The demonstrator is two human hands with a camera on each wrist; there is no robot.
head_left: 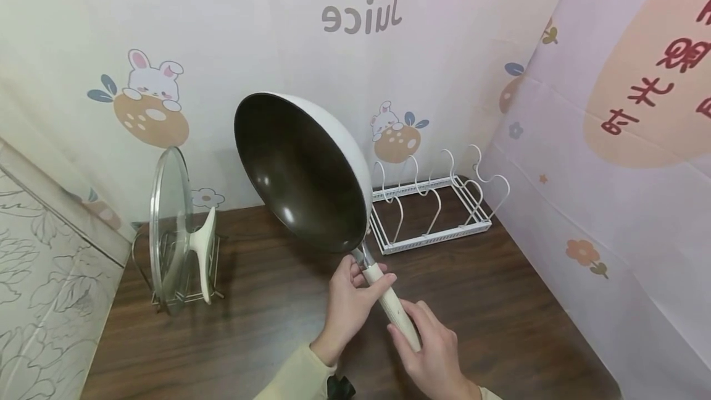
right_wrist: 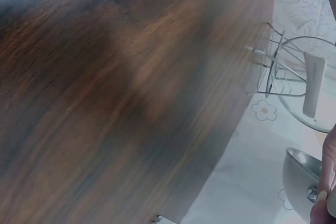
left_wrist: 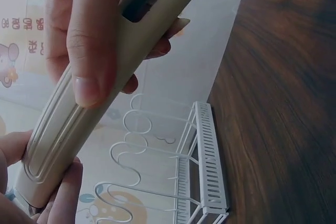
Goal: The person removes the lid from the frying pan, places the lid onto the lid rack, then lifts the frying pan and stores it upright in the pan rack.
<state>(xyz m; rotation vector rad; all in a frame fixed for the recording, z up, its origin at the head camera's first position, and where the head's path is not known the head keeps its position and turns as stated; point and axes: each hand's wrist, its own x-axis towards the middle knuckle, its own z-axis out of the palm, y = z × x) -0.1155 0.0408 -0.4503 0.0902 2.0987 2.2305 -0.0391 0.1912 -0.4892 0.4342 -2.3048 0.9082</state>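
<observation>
A deep white wok (head_left: 302, 171) with a dark inside is held up above the table, tilted so its hollow faces me. Its cream handle (head_left: 391, 307) slants down to the right. My left hand (head_left: 352, 298) grips the handle close to the metal neck, thumb laid across it. Lower down, my right hand (head_left: 430, 347) holds the handle's end. In the left wrist view the right hand's fingers (left_wrist: 86, 45) wrap the handle (left_wrist: 79, 114) near its hanging slot. The right wrist view catches only the wok's rim and outer side (right_wrist: 302, 182) at its edge.
A white wire rack (head_left: 433, 215) with curved dividers stands at the back right, behind the wok. At left, a glass lid (head_left: 171, 227) with a cream handle (head_left: 204, 252) stands upright in a wire holder (head_left: 194, 296). Printed cloth (head_left: 266, 36) hangs behind the brown wooden table (head_left: 266, 326).
</observation>
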